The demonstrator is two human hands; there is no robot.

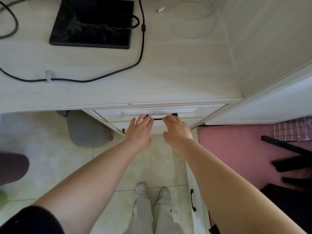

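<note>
A white drawer sits just under the desk top, with a black bar handle on its front. My left hand reaches forward with straight fingers, and its fingertips rest on the left end of the handle. My right hand lies beside it with its fingertips on the right part of the handle and its thumb spread below. Most of the handle is hidden under the fingers. A second drawer front shows just below my hands.
A black monitor base, a black cable and a coiled white cable lie on the desk. A grey seat stands under the desk at left. A white door with a black handle and a pink surface are at right.
</note>
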